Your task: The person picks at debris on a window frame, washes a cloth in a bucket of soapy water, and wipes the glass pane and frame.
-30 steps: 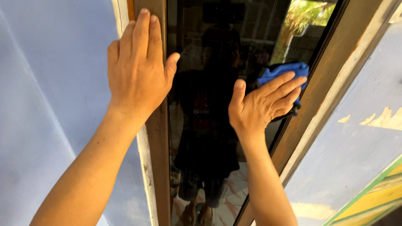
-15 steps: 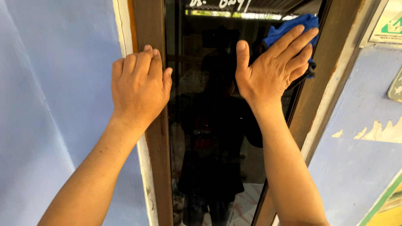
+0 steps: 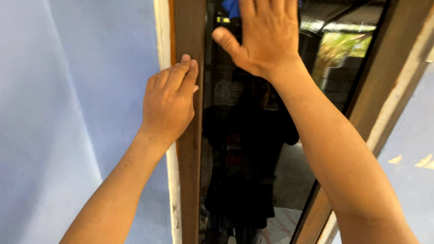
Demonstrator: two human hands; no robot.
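We hold the cloth (image 3: 231, 7), a blue one, flat against the glass (image 3: 271, 135) at the top edge of the view, near the upper left part of the pane; only a small corner of it shows beside the right hand (image 3: 264, 36). The right hand lies open over it, fingers together and running out of the picture, thumb spread to the left, palm pressing the cloth to the glass rather than pinching it. The left hand (image 3: 169, 104) rests on the left frame (image 3: 190, 149), a brown wooden upright, with its fingers bent loosely and its fingertips on the wood; it holds nothing and serves as a brace. The step in hand, as we judge it, is wiping the upper zone of the dark pane. The next move calls for even palm pressure, the cloth kept fully under the hand, and a stroke that stays on the glass and clear of the frame edges. The pane reflects a standing figure and foliage. The right frame (image 3: 384, 77) slants along the right side, and a blue wall (image 3: 81, 113) stands to the left, with a white strip between wall and wood.
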